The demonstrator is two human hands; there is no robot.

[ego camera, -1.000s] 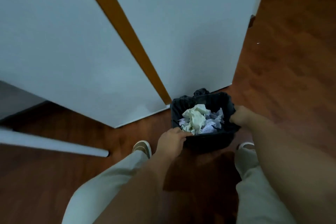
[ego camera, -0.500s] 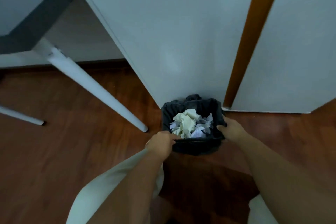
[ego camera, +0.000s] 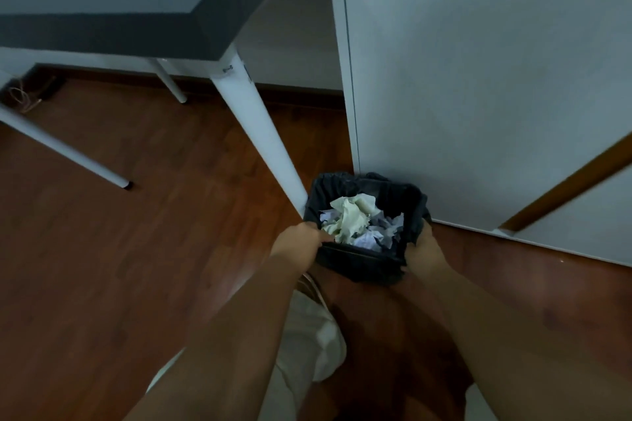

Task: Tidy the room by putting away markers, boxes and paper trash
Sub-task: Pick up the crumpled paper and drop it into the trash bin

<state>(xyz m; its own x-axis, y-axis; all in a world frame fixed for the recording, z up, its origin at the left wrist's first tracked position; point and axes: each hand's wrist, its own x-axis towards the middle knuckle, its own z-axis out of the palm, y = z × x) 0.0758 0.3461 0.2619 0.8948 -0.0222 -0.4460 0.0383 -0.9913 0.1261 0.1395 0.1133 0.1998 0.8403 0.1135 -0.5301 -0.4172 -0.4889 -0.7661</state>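
Now carrying the black lined waste bin (ego camera: 359, 260) toward the corner, gripping its near rim with both hands: left hand (ego camera: 301, 243) curling fingers over the left edge of the bag-covered rim, right hand (ego camera: 422, 255) clamping the right edge, thumb tucked inside the liner. Holding the bin upright, crumpled paper trash (ego camera: 359, 224) heaped inside in pale green and white wads, nothing spilling. Compared with a second ago, swinging round to the left: then facing the white cabinet doors with the wood strip running between them, now bringing the white table leg (ego camera: 260, 137) just beside the bin's left side and the white cabinet panel (ego camera: 478, 79) right behind it, wood strip (ego camera: 564, 188) sliding off to the right. Probably nudging the bin back into its home slot between leg and cabinet on the wooden floor (ego camera: 136, 232), meaning the paper part of the tidying looking done; no markers or boxes showing here, so unable to judge those
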